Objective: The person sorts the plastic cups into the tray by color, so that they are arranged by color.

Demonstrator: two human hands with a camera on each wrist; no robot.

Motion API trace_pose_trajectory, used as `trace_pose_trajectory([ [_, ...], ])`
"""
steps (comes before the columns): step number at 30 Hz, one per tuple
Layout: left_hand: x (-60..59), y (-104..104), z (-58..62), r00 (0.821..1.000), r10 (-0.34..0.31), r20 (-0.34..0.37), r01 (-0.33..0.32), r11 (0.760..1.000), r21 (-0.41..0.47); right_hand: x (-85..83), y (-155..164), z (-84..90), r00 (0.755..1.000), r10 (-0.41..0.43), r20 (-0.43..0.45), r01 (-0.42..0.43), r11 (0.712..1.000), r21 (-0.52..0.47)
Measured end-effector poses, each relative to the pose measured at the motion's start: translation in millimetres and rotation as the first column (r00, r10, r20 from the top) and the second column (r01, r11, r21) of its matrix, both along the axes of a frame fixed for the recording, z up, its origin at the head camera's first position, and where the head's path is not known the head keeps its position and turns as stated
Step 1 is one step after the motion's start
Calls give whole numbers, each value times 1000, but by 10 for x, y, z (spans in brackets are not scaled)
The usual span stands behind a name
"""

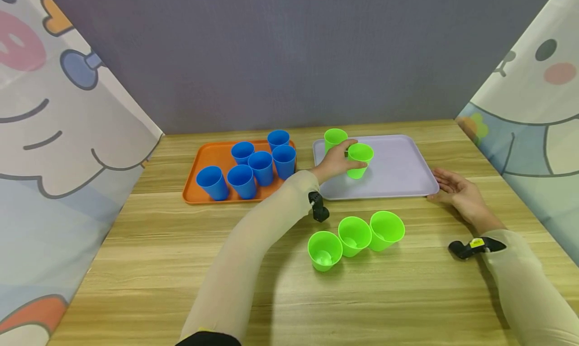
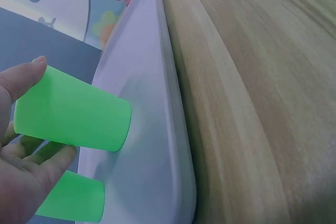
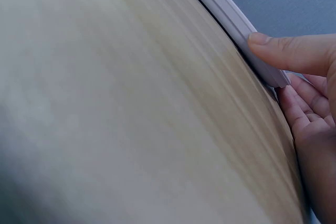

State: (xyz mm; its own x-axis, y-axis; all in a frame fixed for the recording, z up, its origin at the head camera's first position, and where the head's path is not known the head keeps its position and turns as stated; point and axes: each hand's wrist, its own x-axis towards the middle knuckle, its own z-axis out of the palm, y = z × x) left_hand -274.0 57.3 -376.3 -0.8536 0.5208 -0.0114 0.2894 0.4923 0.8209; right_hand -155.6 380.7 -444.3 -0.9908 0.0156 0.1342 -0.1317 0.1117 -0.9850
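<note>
My left hand (image 1: 336, 161) holds a green cup (image 1: 360, 154) between thumb and fingers over the left part of the pale purple tray (image 1: 398, 165). In the left wrist view this green cup (image 2: 73, 111) is upright relative to the tray; whether its base touches I cannot tell. A second green cup (image 1: 335, 137) stands behind my left hand at the tray's back left. With thumb and fingers, my right hand (image 1: 461, 195) grips the tray's front right corner; the right wrist view shows the thumb on the tray rim (image 3: 231, 19). Three green cups (image 1: 355, 235) stand in front of the tray.
On the left, an orange tray (image 1: 192, 185) bears several blue cups (image 1: 261, 167). A grey panel (image 1: 294, 60) rises behind the wooden table (image 1: 181, 265). Cartoon-printed cloths (image 1: 81, 150) flank both sides.
</note>
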Motion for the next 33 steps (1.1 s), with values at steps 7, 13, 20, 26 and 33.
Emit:
trace_pose_trajectory([
  [7, 23, -88, -14, 999, -38, 33, 36, 998, 60, 6, -14, 3, 1000, -3, 2, 3, 1000, -2],
  [13, 62, -215, -36, 999, -25, 32, 23, 998, 53, 0, -11, -11, 999, 13, -39, -15, 998, -64],
  [20, 125, -385, -31, 998, -15, 65, 10, 997, 75, 2, 6, -11, 1000, 21, -20, -22, 997, -68],
  [26, 204, -562, -24, 997, -59, 58, 52, 992, 114, -1, 13, -14, 1000, 19, -14, -20, 997, -72],
  [33, 282, -757, -54, 988, -118, 104, 93, 971, 222, 7, 0, 6, 1000, 10, -12, -11, 999, -37],
])
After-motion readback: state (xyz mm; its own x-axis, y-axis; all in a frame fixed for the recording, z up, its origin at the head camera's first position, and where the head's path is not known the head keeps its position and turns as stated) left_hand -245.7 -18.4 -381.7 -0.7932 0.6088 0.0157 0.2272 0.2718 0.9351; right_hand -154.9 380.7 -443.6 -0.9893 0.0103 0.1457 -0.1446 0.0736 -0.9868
